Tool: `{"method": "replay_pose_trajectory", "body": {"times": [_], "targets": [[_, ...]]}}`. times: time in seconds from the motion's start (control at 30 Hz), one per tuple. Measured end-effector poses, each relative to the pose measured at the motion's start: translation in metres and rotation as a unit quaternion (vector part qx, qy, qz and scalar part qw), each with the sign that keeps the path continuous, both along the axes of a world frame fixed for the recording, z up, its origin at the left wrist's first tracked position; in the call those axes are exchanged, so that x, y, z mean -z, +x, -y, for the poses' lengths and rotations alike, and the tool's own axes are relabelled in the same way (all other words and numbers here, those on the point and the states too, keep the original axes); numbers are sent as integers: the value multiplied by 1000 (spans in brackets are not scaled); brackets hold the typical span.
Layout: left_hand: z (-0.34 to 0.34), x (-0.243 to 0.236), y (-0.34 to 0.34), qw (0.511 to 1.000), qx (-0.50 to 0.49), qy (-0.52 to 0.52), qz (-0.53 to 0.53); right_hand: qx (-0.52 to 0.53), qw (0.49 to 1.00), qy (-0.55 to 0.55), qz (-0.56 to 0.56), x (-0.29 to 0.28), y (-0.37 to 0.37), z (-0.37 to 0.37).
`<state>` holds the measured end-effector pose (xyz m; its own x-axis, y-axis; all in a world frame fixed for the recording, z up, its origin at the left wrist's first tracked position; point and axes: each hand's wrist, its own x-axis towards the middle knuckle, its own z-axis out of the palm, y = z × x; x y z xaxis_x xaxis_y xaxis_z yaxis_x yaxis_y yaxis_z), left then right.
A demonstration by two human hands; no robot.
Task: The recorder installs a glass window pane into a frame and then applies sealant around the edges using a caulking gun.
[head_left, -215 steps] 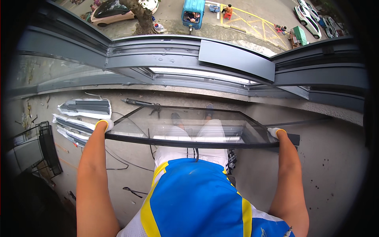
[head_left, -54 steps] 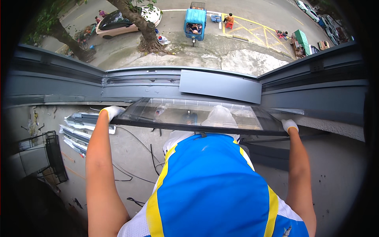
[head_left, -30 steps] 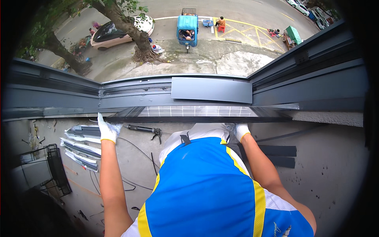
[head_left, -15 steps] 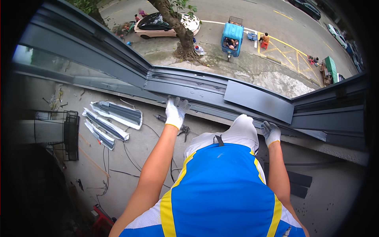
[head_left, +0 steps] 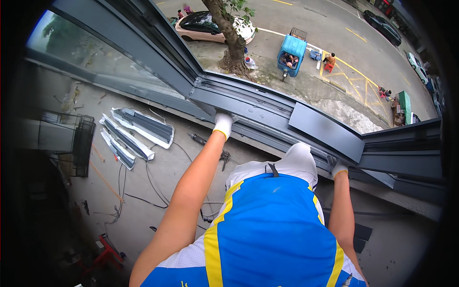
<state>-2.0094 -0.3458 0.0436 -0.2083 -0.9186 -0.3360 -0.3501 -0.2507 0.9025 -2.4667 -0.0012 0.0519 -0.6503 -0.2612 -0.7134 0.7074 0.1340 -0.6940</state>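
Nearer window frame (head_left: 251, 113) now, left hand (head_left: 223, 124)

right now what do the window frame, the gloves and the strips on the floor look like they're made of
Window frame: probably coated aluminium, by its even grey, soft sheen and straight grooves.
Gloves: matte white fabric, likely knitted, by the soft look and yellow-edged cuffs.
Strips: dark grey metal or rigid plastic, by their straight ridges; the white wrapping, loose-edged, may be film or foam.

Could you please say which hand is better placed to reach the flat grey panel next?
Probably the right hand: it sits near the grey panel, while the left hand looks farther away.
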Motion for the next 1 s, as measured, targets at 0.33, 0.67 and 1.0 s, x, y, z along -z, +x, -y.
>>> {"method": "replay_pose_trajectory", "body": {"times": [0.33,0.67,1.0], "targets": [[57,21,8,830,227,-203,468,19,995,19,-96,-9,-10,17],[33,16,-2,828,272,-158,464,31,982,123,-139,-3,14,5],[-82,65,-133,787,406,-242,397,-462,557,461,-514,61,-5,5]]}}
